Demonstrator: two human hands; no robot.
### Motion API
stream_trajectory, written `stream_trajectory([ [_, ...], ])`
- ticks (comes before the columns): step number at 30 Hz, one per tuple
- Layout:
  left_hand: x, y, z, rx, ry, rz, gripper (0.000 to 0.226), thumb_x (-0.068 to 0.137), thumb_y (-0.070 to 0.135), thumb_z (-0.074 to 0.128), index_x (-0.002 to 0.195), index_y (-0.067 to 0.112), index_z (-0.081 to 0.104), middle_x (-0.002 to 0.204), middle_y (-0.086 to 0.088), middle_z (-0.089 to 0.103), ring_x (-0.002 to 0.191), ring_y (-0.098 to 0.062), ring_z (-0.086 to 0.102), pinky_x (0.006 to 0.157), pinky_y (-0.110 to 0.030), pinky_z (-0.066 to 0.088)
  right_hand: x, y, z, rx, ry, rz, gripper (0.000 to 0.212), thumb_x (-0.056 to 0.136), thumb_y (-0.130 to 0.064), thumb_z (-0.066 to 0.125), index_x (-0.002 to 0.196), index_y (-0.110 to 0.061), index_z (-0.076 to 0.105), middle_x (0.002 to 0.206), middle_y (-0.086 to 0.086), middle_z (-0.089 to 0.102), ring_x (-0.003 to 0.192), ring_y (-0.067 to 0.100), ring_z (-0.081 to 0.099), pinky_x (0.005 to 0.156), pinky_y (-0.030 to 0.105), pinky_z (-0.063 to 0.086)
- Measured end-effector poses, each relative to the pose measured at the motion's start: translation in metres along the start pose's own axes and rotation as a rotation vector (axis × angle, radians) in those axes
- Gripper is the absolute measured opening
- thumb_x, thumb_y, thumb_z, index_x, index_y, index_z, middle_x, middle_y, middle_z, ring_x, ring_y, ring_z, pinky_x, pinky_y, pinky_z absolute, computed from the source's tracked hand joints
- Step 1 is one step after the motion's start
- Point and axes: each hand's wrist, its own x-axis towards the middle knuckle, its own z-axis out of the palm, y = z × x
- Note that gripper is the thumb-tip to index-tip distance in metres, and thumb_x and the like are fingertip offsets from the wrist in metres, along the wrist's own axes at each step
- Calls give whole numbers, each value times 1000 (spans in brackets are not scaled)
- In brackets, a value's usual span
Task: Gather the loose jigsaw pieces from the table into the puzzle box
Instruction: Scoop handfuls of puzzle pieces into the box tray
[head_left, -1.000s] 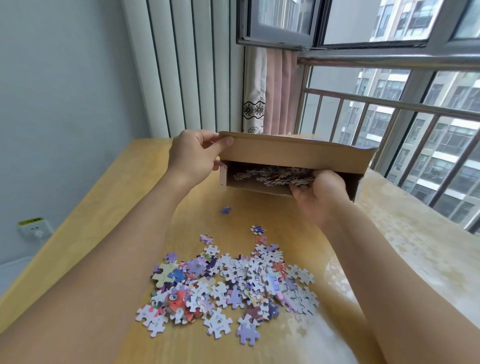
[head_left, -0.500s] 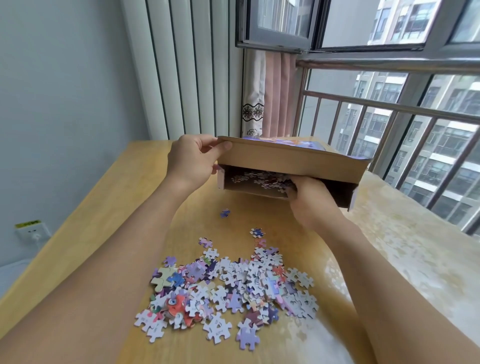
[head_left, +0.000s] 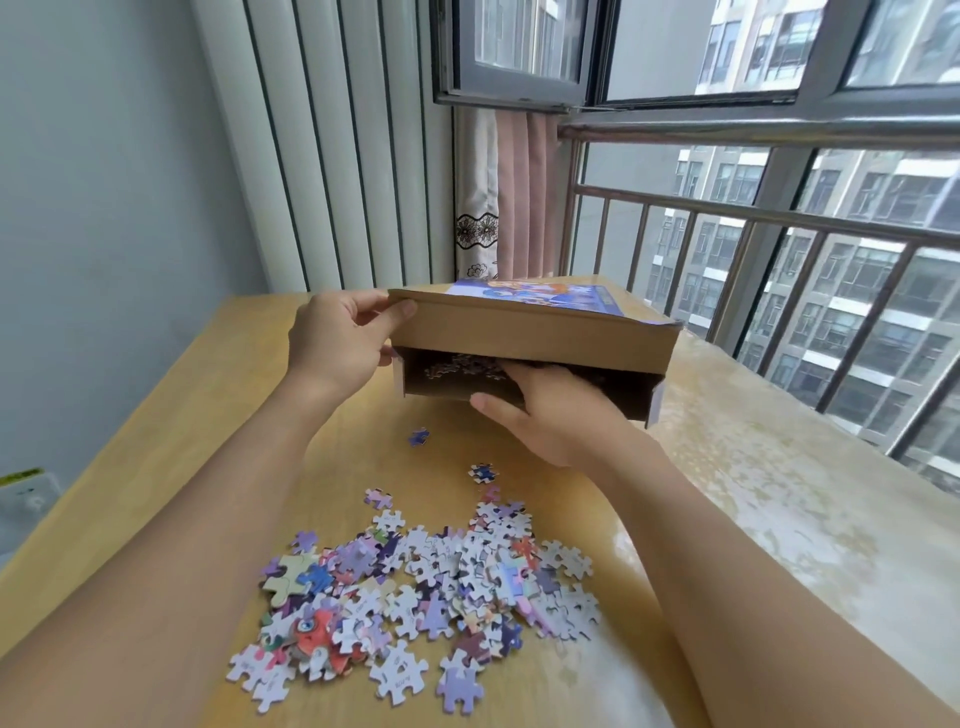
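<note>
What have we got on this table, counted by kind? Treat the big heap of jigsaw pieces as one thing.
Puzzle box: 1
Hands: 2 (left hand, right hand)
Heap of loose pieces: 1
Lone piece nearest the box: 1
Total: 5

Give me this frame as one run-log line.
left hand: grips puzzle box flap | right hand: fingers inside box opening | pile of loose pieces: on table
</note>
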Motion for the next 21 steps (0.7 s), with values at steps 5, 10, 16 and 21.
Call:
stream_trajectory([
  [5,7,-4,-3,-39,27,-30,25,88,37,73,107,21,77,92,-2,76,67,-23,74,75,-41,63,-13,-56,4,250,90,-411,30,100,-42,52,87,-21,71,77,-11,69,69,6,64,67,32,55],
  [10,5,-5,-2,-36,19,-28,19,88,38,73,102,25,76,91,-1,76,65,-21,74,75,-41,63,-6,-57,36,239,-300,-288,60,101,-64,33,126,-18,61,128,3,65,117,26,58,99,42,48],
  [16,5,-2,1,-52,-41,-45,24,89,36,73,108,22,75,97,3,74,67,-22,74,76,-40,63,1,-55,38,257,-469,-229,67,101,-67,21,156,-32,34,166,-10,23,154,19,14,125,46,14],
  [21,7,-5,-6,-31,-225,-84,19,91,29,72,104,16,76,104,-7,74,74,-26,74,76,-38,63,-9,-57,14,225,-469,-393,34,105,-31,50,134,-22,66,138,-8,63,124,15,58,107,35,44],
])
